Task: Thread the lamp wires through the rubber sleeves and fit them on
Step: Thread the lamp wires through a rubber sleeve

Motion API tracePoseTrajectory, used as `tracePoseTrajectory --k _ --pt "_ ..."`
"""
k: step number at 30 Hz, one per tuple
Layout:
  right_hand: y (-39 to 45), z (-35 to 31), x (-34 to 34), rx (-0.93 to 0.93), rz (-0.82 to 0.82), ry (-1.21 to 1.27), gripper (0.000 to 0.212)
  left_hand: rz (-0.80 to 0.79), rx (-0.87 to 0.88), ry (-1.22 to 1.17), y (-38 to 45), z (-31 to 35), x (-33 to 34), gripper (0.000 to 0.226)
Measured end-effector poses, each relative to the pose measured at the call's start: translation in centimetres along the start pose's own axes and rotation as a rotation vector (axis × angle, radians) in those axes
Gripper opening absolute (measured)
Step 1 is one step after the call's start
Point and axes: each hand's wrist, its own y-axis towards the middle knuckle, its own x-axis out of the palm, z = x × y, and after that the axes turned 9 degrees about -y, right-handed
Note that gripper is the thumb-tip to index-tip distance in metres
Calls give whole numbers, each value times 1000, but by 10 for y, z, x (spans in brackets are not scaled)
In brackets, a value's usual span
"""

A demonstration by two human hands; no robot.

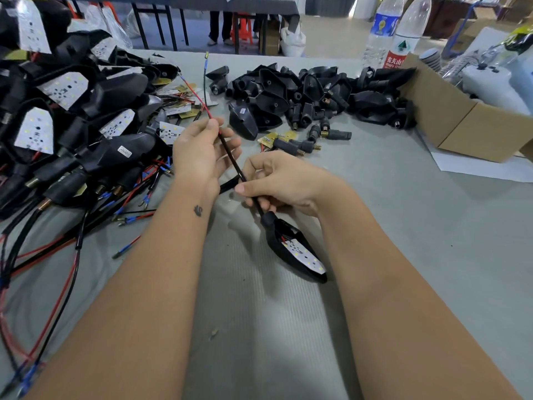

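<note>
Lamp wires point(199, 95), one red and one dark green, rise from the top of a thin black sleeve point(232, 157) held above a grey table point(403, 226). The left hand point(202, 153) pinches the sleeve's upper end between thumb and curled fingers, right where the red wire comes out. The right hand point(277, 183) grips the sleeve lower down, thumb pressed against it and fingers curled round. Below that hand the sleeve runs into the black neck of a lamp point(297, 249), which hangs tilted just over the table, its white LED board point(302, 256) facing up. The green wire ends in a small metal terminal point(206, 55) up near the table's far edge.

To the left lies a pile of lamps point(72, 116) with boards fitted and red and black leads trailing toward the near edge. Beyond the hands sits a heap of empty black housings point(302, 93) with brass-threaded stems. A cardboard box point(467, 125) stands at the right, on a white sheet, and two plastic bottles point(395, 30) stand behind it. At the far side of the room, someone's legs point(219, 24) show beside another table and a red stool.
</note>
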Motion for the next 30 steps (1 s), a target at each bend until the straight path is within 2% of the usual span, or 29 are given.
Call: tracePoseTrajectory --k 4,5,7,9,10,12,14,18,22,25,30 --pt "0 -2 3 -18 35 -19 12 22 32 15 4 -1 -1 25" --pt "1 0 3 -23 114 -10 11 26 43 33 5 -1 -2 25" --pt "7 5 -1 -38 411 -51 7 34 55 73 6 -2 -2 27" --pt "13 15 -7 -14 701 -219 10 27 60 111 6 -3 -2 26" --pt "15 20 -12 28 761 -352 18 16 61 128 5 -4 -2 26" --pt "16 31 -18 154 737 -579 33 -22 66 162 4 -5 -1 24" --pt "18 37 -21 234 691 -680 36 -75 84 215 1 -5 2 25" --pt "20 38 -16 196 749 -699 30 -137 106 404 -4 -10 9 31" --pt "18 38 -14 119 697 -672 17 -160 124 560 -10 -16 15 25" --pt "18 36 -14 70 731 -459 17 -206 184 581 -14 -17 16 21" --pt "13 26 -22 14 888 456 15 -197 212 589 -16 -18 15 15"
